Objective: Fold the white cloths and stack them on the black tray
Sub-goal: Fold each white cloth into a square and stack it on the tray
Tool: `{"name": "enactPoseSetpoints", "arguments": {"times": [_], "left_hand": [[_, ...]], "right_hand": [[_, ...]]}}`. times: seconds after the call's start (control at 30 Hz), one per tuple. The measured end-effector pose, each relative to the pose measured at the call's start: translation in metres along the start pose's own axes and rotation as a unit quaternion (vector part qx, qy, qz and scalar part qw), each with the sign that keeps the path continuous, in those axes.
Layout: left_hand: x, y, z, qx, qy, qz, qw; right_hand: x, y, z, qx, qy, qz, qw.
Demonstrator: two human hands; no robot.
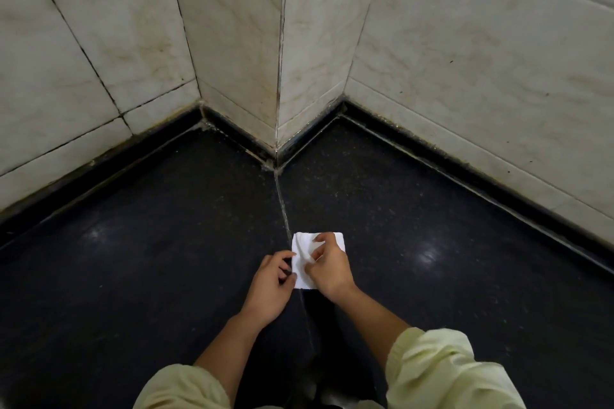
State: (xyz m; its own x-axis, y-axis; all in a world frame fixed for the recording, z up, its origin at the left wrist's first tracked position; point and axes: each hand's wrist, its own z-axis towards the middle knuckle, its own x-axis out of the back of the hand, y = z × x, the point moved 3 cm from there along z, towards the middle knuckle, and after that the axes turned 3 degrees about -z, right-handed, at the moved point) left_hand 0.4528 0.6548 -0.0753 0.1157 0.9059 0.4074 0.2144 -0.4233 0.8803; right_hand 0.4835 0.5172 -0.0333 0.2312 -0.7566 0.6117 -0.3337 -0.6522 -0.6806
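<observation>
A small white cloth [303, 251], folded to a rough square, lies flat on the black stone counter [166, 242] near the seam between two slabs. My left hand [270, 285] pinches the cloth's left edge with thumb and fingers. My right hand [330, 267] rests on top of the cloth, its fingers curled and pinching a fold in the middle. The cloth's lower right part is hidden under my right hand. No black tray is in view.
Cream marble-look wall tiles [232, 43] rise behind the counter and form a jutting corner [277, 143] straight ahead. Pale yellow sleeves [442, 372] cover my forearms at the bottom of the view. Dark counter surface stretches left and right of the cloth.
</observation>
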Motion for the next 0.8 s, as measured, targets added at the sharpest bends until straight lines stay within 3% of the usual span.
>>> {"name": "enactPoseSetpoints", "arguments": {"times": [0.27, 0.4, 0.53, 0.67, 0.8], "left_hand": [[0.005, -0.001, 0.005, 0.026, -0.008, -0.030, 0.999], [0.010, 0.005, 0.012, 0.082, -0.017, -0.082, 0.993], [0.016, 0.007, 0.019, 0.139, 0.065, -0.071, 0.986], [0.005, 0.016, 0.019, 0.222, 0.066, -0.103, 0.967], [-0.004, 0.033, 0.016, 0.256, 0.042, -0.099, 0.961]], "right_hand": [[-0.001, 0.000, 0.000, -0.013, -0.026, 0.031, 0.999], [0.034, 0.014, 0.011, -0.050, 0.030, 0.086, 0.995], [0.065, 0.044, 0.016, -0.126, 0.067, 0.109, 0.984], [0.064, 0.057, 0.009, -0.171, 0.035, 0.161, 0.971], [0.055, 0.056, -0.001, -0.171, -0.012, 0.157, 0.973]]}}
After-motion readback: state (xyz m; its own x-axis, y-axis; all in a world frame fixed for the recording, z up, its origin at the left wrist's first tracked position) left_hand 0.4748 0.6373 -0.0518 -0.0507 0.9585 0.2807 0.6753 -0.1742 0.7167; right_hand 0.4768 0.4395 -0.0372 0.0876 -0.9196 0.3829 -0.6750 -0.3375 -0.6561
